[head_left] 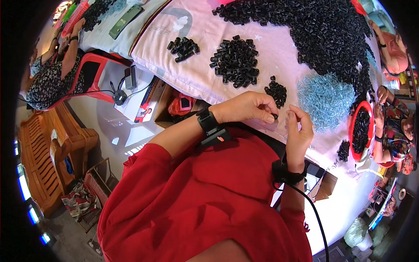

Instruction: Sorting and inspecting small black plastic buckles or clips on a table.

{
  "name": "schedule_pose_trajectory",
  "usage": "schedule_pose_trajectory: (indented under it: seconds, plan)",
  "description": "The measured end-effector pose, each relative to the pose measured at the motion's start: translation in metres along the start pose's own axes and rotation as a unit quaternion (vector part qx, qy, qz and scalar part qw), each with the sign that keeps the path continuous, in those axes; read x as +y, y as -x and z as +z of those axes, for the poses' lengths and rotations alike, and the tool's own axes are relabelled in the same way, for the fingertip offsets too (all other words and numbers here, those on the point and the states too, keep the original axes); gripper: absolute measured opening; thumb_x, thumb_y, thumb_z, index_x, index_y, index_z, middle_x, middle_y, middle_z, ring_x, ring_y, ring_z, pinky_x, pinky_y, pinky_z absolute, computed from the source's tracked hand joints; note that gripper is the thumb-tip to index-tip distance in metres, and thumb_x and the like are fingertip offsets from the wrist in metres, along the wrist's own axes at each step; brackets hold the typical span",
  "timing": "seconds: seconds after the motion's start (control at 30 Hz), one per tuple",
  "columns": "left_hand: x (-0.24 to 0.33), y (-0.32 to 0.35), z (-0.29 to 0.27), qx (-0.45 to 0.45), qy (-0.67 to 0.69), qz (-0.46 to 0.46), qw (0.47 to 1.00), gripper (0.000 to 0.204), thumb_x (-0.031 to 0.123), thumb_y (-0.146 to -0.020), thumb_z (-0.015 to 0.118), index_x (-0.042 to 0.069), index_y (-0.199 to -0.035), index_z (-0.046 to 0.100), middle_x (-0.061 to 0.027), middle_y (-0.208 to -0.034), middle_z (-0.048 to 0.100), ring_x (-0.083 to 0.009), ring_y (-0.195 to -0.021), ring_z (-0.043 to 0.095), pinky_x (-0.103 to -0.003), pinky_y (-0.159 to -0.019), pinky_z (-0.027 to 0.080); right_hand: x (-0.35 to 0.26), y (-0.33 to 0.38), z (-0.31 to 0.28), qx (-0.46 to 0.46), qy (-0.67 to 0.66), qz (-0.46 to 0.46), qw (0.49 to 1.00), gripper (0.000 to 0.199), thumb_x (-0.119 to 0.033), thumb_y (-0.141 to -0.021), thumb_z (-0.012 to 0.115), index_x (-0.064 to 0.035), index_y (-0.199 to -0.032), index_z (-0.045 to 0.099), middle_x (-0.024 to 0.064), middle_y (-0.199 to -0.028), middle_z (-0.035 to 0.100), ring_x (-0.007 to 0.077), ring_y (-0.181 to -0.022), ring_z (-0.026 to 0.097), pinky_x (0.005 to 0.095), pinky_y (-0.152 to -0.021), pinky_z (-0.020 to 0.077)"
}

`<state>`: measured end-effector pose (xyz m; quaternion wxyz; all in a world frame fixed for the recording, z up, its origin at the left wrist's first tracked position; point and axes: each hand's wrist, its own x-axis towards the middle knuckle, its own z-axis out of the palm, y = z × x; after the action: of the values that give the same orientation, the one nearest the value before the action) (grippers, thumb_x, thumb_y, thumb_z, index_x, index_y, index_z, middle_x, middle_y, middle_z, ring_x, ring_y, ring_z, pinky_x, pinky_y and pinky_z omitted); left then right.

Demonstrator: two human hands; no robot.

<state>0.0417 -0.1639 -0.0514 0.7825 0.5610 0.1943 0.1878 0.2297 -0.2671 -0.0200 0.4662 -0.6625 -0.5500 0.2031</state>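
Note:
My left hand [248,107] pinches a small black ring-shaped part [275,116] between thumb and fingertips, just above the near edge of the pink cloth-covered table [196,65]. My right hand [299,129] is raised beside it, fingers curled together; whether it holds anything I cannot tell. Both wrists wear black bands. A small heap of black parts [276,91] lies just beyond my left hand, and a mound of pale blue wiry pieces [325,98] sits beyond my right hand.
Larger piles of black parts [235,61] and a very big one [323,35] cover the table. A red bowl [361,131] of black parts stands at right near other seated people. A red chair [94,72], cardboard boxes and a wooden bench [48,148] are at left.

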Motion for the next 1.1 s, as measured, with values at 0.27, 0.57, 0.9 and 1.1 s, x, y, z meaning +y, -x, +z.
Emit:
schedule_pose_trajectory:
  seconds: [0.27, 0.57, 0.9, 1.1]
  plan:
    - [0.001, -0.002, -0.001, -0.022, -0.075, 0.025, 0.997, 0.024, 0.021, -0.092, 0.079, 0.005, -0.109, 0.073, 0.0041, -0.091, 0.062, -0.0065, -0.086, 0.055, -0.024, -0.081, 0.047, 0.024, -0.012, 0.021, 0.028, 0.245, -0.098, 0.964, 0.012, -0.015, -0.093, 0.072, -0.0076, -0.092, 0.063, 0.0062, -0.083, 0.064, 0.0256, -0.073, 0.061, 0.0411, -0.082, 0.0401]
    - [0.007, 0.000, 0.000, -0.012, -0.070, 0.004, 0.997, 0.024, 0.021, -0.092, 0.079, 0.004, -0.107, 0.073, 0.0039, -0.091, 0.062, -0.0060, -0.086, 0.054, -0.024, -0.081, 0.046, 0.036, -0.011, 0.020, 0.011, 0.250, -0.059, 0.966, 0.011, -0.016, -0.094, 0.070, -0.0094, -0.098, 0.062, 0.0058, -0.090, 0.065, 0.0258, -0.083, 0.061, 0.0407, -0.086, 0.0386]
    - [0.005, 0.002, -0.001, -0.016, -0.060, -0.002, 0.998, 0.019, 0.016, -0.093, 0.077, 0.005, -0.108, 0.072, 0.0051, -0.094, 0.063, -0.0048, -0.088, 0.054, -0.024, -0.083, 0.045, 0.002, -0.010, 0.004, -0.029, 0.406, -0.227, 0.885, 0.012, -0.020, -0.090, 0.073, -0.0152, -0.092, 0.062, -0.0006, -0.089, 0.059, 0.0185, -0.091, 0.059, 0.0416, -0.090, 0.0354]
    - [0.003, 0.001, 0.001, -0.014, -0.033, 0.012, 0.999, 0.019, 0.016, -0.094, 0.076, 0.005, -0.107, 0.070, 0.0047, -0.094, 0.064, -0.0044, -0.088, 0.056, -0.024, -0.083, 0.047, 0.026, -0.005, 0.011, 0.002, 0.340, -0.082, 0.937, 0.013, -0.020, -0.090, 0.075, -0.0133, -0.096, 0.065, -0.0002, -0.098, 0.067, 0.0210, -0.090, 0.061, 0.0418, -0.091, 0.0362]
